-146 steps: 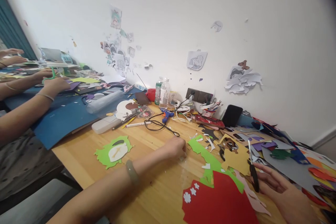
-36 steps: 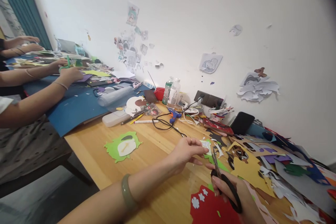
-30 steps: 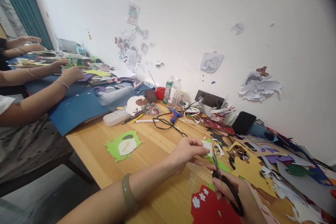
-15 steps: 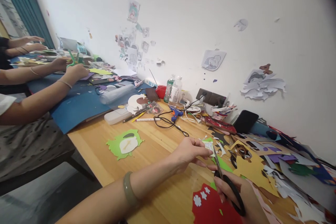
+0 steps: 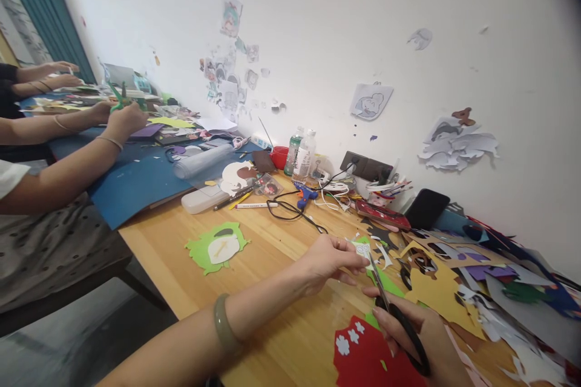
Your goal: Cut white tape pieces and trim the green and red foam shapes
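Between the thumb and fingers of my left hand (image 5: 333,260) is a small piece of white paper (image 5: 363,250) with outlined shapes drawn on it. My right hand (image 5: 420,329) grips black-handled scissors (image 5: 382,287), their blades pointing up at the paper's edge. Below the hands lies a red paper sheet (image 5: 363,357) with small white flower cutouts (image 5: 343,345) on it. Green paper (image 5: 385,283) lies partly hidden behind the scissors. A green cutout with a pale oval (image 5: 218,248) rests on the wooden table, left of my hands.
Paper scraps (image 5: 454,296) cover the table's right side. A blue glue gun (image 5: 305,195) with a black cord, plastic bottles (image 5: 305,154), a phone (image 5: 426,208) and a pencil case (image 5: 204,198) stand or lie along the back. At left, another person's hands (image 5: 129,118) hold green scissors.
Both my hands stay in nearly the same place, the scissors still at the white paper. The view has shifted slightly. The other person's hands and green scissors have moved a little left.
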A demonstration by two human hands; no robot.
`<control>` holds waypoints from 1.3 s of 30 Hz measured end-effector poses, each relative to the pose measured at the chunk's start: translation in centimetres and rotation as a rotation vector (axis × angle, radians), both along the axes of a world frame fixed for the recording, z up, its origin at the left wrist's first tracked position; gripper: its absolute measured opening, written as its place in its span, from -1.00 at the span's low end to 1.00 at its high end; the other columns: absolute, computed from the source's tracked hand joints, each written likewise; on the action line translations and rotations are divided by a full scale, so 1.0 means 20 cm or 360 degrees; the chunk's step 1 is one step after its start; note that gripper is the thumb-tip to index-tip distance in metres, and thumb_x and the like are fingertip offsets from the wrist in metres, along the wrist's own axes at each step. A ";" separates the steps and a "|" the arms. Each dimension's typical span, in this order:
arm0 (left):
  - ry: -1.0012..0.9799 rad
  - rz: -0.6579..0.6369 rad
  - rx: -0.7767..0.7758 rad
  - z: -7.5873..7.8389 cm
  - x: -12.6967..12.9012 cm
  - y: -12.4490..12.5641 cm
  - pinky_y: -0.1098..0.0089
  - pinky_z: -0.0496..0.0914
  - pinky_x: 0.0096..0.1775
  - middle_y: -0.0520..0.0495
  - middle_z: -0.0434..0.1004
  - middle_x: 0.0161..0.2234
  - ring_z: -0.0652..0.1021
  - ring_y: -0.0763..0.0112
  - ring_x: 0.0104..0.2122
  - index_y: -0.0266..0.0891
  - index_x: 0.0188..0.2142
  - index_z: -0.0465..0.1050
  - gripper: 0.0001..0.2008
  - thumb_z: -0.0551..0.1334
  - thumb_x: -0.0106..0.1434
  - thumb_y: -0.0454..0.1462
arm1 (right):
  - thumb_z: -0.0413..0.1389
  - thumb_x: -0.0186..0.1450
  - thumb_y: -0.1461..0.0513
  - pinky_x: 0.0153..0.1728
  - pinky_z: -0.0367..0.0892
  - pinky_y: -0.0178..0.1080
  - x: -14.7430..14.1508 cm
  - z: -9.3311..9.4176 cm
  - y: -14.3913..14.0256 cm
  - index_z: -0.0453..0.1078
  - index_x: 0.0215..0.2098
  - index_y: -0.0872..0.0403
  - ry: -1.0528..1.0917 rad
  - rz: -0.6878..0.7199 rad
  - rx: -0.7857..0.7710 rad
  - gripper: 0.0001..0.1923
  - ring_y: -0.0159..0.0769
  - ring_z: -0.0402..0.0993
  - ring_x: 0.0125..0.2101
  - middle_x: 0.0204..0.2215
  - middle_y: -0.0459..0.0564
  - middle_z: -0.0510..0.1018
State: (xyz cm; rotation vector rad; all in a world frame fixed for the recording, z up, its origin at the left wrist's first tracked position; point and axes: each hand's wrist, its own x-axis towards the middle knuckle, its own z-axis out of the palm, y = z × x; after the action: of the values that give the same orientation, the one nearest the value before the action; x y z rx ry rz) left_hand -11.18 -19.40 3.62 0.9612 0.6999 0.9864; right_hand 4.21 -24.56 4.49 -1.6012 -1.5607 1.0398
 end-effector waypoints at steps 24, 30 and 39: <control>-0.0068 -0.0098 -0.0009 -0.03 0.00 0.01 0.57 0.28 -0.56 0.06 0.33 -0.64 0.35 0.61 -0.61 -0.35 -0.63 0.35 -0.76 0.35 -0.21 -0.23 | 0.11 -0.03 0.07 -0.68 0.17 -0.36 0.00 0.00 -0.01 0.49 -0.43 0.08 -0.0080 0.0072 0.0044 -0.71 -0.40 0.22 -0.76 -0.85 -0.23 0.27; -0.0057 -0.0114 -0.0009 -0.03 0.00 0.01 0.57 0.28 -0.55 0.05 0.35 -0.62 0.35 0.63 -0.61 -0.34 -0.63 0.35 -0.78 0.34 -0.19 -0.25 | 0.14 -0.06 0.10 -0.71 0.15 -0.36 0.01 -0.04 0.01 0.48 -0.41 0.10 -0.0069 0.0020 0.0058 -0.70 -0.42 0.19 -0.78 -0.85 -0.23 0.25; -0.0036 -0.0115 -0.0025 -0.02 0.00 0.01 0.57 0.29 -0.55 0.04 0.36 -0.60 0.35 0.63 -0.61 -0.35 -0.63 0.34 -0.77 0.34 -0.20 -0.25 | 0.13 -0.11 0.08 -0.78 0.15 -0.36 0.04 -0.09 0.04 0.45 -0.49 0.10 -0.0166 0.0006 0.0084 -0.72 -0.42 0.17 -0.85 -0.89 -0.27 0.19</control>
State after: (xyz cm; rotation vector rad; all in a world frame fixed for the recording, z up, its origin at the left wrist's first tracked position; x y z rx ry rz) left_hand -11.22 -19.22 3.23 0.9537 0.6492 0.9257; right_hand 4.91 -23.75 2.72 -1.6399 -1.6463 0.9226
